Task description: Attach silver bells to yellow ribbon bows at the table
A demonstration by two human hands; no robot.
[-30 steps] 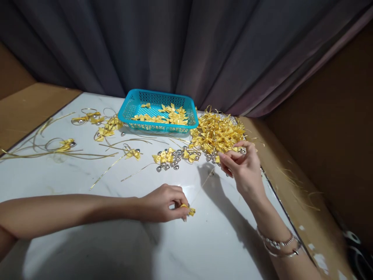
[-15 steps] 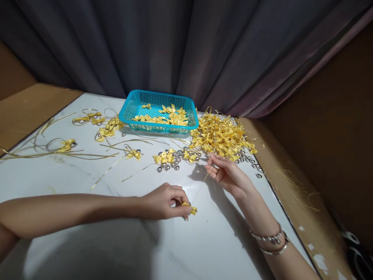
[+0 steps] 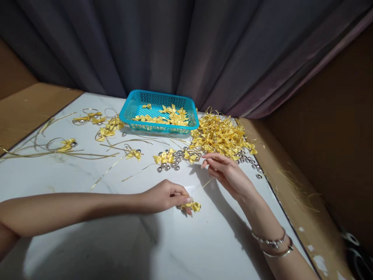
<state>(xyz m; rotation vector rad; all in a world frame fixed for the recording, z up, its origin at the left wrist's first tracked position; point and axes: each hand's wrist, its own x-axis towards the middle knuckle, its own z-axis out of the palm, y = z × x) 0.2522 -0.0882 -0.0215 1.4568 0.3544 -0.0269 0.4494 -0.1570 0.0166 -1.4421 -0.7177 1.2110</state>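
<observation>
— What is gripped by the left hand (image 3: 166,196)?
— A small yellow satin ribbon bow (image 3: 194,206) is pinched between thumb and fingertips and pressed onto the white marble worktop (image 3: 116,241), well in front of the turquoise plastic basket (image 3: 159,126). It is probably held low so that it is kept steady.
— And the right hand (image 3: 227,173)?
— It is held nearer the basket, fingers loosely curled. A thin gold strand (image 3: 207,182) is seen beneath them; whether it is gripped cannot be told.
— Beyond that?
— Small silver beads (image 3: 175,163) are scattered just in front of the basket. A heap of yellow bows (image 3: 218,134) is piled at its right, seemingly kept within reach.
</observation>
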